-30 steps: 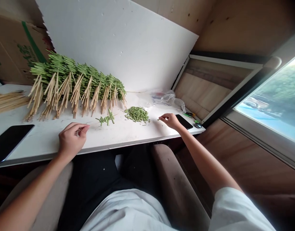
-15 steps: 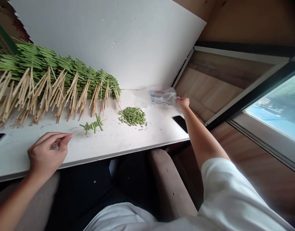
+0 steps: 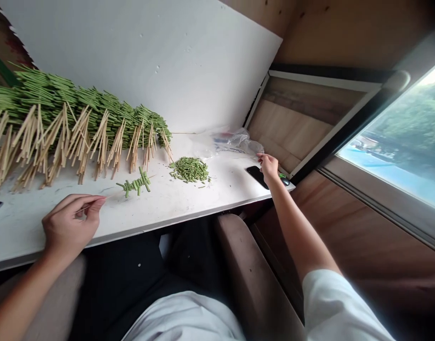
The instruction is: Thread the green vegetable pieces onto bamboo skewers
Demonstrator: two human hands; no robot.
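Note:
My left hand pinches the bare end of a thin wooden skewer above the table's front left. Short cut green bean pieces are threaded crosswise along the skewer's far part. At the right, the fingertips of my right hand are closed on the edge of a clear plastic bag, which lies crumpled against the back board. A heap of small green bean pieces rests on the table between the two hands.
Many skewers loaded with green beans are stacked at the back left, their bare sticks pointing forward. Beside my right hand lie a black phone and a dark mouse. A window is at the right.
My right hand has come slightly nearer, drawing the bag's edge along, and the mouse now shows beside it. My left hand holds the skewer almost still. The view has turned slightly right.

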